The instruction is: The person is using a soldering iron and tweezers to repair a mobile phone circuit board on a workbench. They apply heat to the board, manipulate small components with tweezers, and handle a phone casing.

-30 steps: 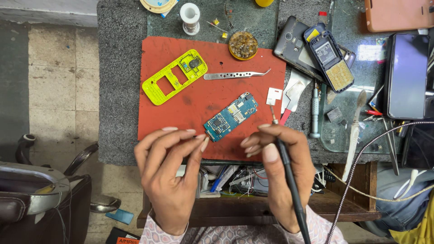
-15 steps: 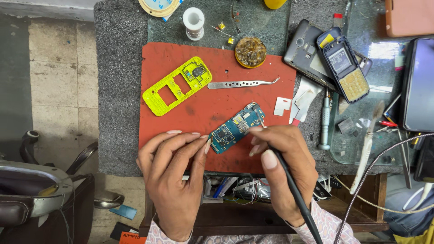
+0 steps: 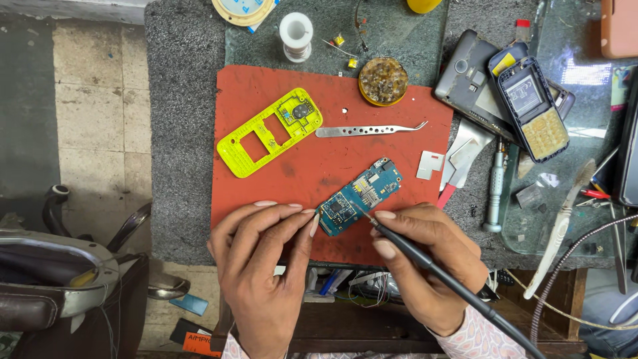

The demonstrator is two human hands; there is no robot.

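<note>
Right hand (image 3: 432, 262) grip: pinched on soldering iron (image 3: 452, 279), tip on circuit board (image 3: 359, 196) | left hand (image 3: 262, 266): fingertips steady board edge

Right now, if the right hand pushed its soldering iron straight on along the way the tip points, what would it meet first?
The right hand aims the soldering iron up-left; its tip seems already at the blue circuit board. Beyond that, probably bare red mat, then the yellow phone frame.

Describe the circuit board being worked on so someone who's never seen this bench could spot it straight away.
Find the red mat in the middle of the grey bench. At its lower edge, between the left hand and the right hand, lies a small blue-green circuit board, tilted diagonally. Unlike the yellow phone frame higher up, it is bare, solid and touched by the black soldering iron.
</note>
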